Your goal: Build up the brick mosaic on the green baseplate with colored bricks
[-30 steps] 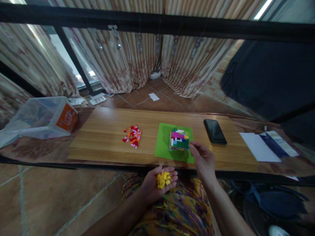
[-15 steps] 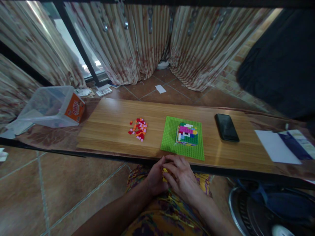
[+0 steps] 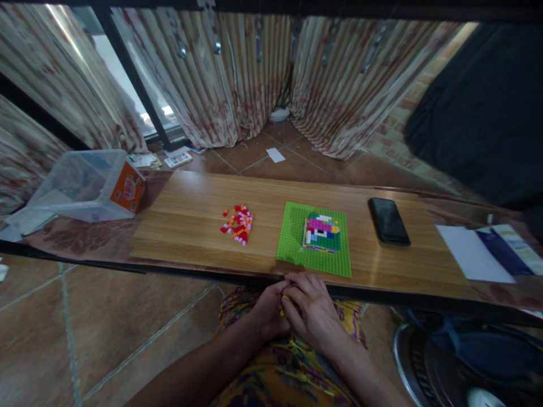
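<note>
My left hand (image 3: 270, 311) is cupped at the table's front edge, over my lap. My right hand (image 3: 309, 302) lies across it with its fingers bent into the palm. Between the two hands a bit of yellow toy brick (image 3: 282, 309) peeks out; most of it is hidden by the fingers. Just beyond, a green baseplate (image 3: 288, 237) lies on the table and carries a low block of toy bricks (image 3: 323, 233) in green, pink, white, blue and yellow. To its left a loose pile of small red, orange and pink bricks (image 3: 242, 219) is spread on the wood.
The wooden tabletop (image 3: 190, 215) runs across the view. A black phone (image 3: 389, 220) lies right of the baseplate, with papers (image 3: 475, 254) farther right. At the left end stands a clear plastic box (image 3: 93, 192) with an orange label. Curtains (image 3: 237, 85) hang behind.
My right fingers have closed farther over the left palm, so less yellow shows. The view has shifted slightly; the things on the table have stayed put.
</note>
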`<move>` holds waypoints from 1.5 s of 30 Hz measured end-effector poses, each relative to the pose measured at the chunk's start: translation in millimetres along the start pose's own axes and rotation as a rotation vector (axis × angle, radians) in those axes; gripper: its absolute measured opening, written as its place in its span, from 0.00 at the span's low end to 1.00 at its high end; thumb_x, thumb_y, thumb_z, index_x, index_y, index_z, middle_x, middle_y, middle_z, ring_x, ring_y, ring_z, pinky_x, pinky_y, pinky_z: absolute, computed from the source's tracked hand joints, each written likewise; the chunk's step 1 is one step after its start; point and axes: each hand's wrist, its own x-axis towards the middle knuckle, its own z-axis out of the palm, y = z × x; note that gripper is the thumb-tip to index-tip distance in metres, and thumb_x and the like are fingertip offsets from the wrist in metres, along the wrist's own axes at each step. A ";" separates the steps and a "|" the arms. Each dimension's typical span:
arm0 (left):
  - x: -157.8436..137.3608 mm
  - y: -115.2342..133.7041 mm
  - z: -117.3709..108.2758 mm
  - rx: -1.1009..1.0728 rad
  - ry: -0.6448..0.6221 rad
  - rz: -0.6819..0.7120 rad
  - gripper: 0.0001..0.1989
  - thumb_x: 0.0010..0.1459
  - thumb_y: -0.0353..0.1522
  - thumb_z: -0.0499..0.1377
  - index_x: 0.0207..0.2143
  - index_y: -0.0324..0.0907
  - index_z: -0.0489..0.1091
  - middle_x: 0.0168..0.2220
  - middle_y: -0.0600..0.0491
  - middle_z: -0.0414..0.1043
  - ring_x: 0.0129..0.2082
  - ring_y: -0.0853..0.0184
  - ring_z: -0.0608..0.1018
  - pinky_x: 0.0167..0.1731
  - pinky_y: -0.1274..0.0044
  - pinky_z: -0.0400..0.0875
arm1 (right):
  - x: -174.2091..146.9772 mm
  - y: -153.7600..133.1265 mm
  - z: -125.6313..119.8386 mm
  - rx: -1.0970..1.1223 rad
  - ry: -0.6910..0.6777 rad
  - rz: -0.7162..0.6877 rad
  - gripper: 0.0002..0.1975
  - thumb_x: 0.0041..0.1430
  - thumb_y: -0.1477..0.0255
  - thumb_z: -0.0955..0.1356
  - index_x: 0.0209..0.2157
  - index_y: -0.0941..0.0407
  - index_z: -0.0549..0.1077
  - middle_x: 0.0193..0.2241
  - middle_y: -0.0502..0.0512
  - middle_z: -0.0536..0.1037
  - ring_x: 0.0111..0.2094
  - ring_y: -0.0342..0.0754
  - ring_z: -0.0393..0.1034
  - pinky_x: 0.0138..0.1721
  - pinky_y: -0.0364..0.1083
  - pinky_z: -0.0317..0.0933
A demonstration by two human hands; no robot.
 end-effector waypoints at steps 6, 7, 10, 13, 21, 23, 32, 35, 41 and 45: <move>0.2 2.0 -4.8 -0.082 0.041 -0.004 0.10 0.57 0.32 0.52 0.34 0.36 0.70 0.30 0.50 0.74 0.33 0.68 0.76 0.41 0.76 0.65 | -0.7 6.3 -8.1 0.261 0.096 0.193 0.09 0.60 0.70 0.62 0.35 0.53 0.73 0.40 0.56 0.74 0.43 0.50 0.67 0.45 0.51 0.61; 0.2 2.4 -6.5 -0.078 0.047 -0.011 0.11 0.58 0.33 0.51 0.35 0.35 0.70 0.31 0.49 0.74 0.33 0.67 0.76 0.42 0.75 0.64 | -1.3 9.6 -11.5 0.312 0.133 0.257 0.09 0.60 0.69 0.62 0.36 0.53 0.73 0.39 0.55 0.75 0.42 0.50 0.68 0.43 0.50 0.62; -0.4 3.6 -10.3 -0.015 0.073 -0.047 0.16 0.58 0.36 0.51 0.39 0.32 0.70 0.34 0.44 0.75 0.33 0.65 0.75 0.43 0.71 0.64 | -0.9 25.1 -25.6 0.452 0.308 0.460 0.10 0.57 0.65 0.65 0.37 0.54 0.73 0.34 0.54 0.77 0.36 0.49 0.71 0.38 0.48 0.65; -1.1 3.8 -10.3 0.032 0.100 -0.035 0.18 0.58 0.37 0.52 0.40 0.30 0.70 0.35 0.42 0.74 0.32 0.66 0.75 0.42 0.72 0.64 | 4.7 47.4 -42.0 0.586 0.537 0.575 0.11 0.50 0.64 0.70 0.34 0.55 0.74 0.31 0.53 0.78 0.33 0.48 0.72 0.36 0.47 0.66; 1.1 3.9 -9.6 0.080 0.154 -0.008 0.16 0.57 0.36 0.52 0.38 0.30 0.71 0.33 0.43 0.74 0.30 0.67 0.75 0.39 0.73 0.66 | 35.0 106.0 -54.1 0.580 0.775 0.655 0.11 0.42 0.66 0.72 0.29 0.57 0.75 0.26 0.54 0.78 0.28 0.47 0.71 0.32 0.47 0.66; 1.7 4.5 -10.1 0.080 0.168 -0.009 0.16 0.57 0.36 0.52 0.38 0.30 0.71 0.33 0.43 0.74 0.30 0.67 0.75 0.39 0.73 0.66 | 40.7 110.0 -51.0 0.462 0.739 0.640 0.10 0.46 0.66 0.70 0.29 0.58 0.76 0.28 0.55 0.78 0.30 0.48 0.72 0.34 0.47 0.65; 2.0 6.7 -9.8 0.070 0.165 -0.022 0.16 0.57 0.35 0.53 0.37 0.30 0.71 0.32 0.44 0.73 0.30 0.68 0.75 0.39 0.73 0.66 | 52.0 106.6 -43.1 0.162 0.725 0.518 0.09 0.51 0.68 0.67 0.31 0.58 0.76 0.28 0.55 0.78 0.29 0.47 0.72 0.32 0.44 0.65; 3.2 6.9 -11.2 0.068 0.157 -0.030 0.16 0.57 0.35 0.53 0.36 0.29 0.71 0.32 0.43 0.73 0.29 0.68 0.74 0.38 0.73 0.66 | 52.2 108.2 -39.8 0.173 0.737 0.524 0.09 0.51 0.69 0.67 0.32 0.58 0.76 0.28 0.55 0.78 0.28 0.47 0.72 0.32 0.45 0.66; 2.6 6.3 -10.1 0.081 0.178 -0.019 0.17 0.57 0.35 0.53 0.37 0.29 0.71 0.32 0.43 0.74 0.29 0.66 0.75 0.37 0.73 0.66 | 52.7 102.2 -41.7 0.082 0.639 0.446 0.10 0.53 0.68 0.66 0.33 0.58 0.76 0.31 0.57 0.78 0.31 0.48 0.72 0.33 0.46 0.66; 2.2 6.6 -9.4 0.082 0.182 -0.021 0.15 0.57 0.35 0.53 0.36 0.29 0.72 0.31 0.44 0.74 0.28 0.67 0.75 0.37 0.73 0.66 | 52.3 96.3 -46.8 0.051 0.599 0.465 0.12 0.55 0.67 0.65 0.34 0.57 0.76 0.32 0.58 0.78 0.32 0.49 0.73 0.34 0.46 0.65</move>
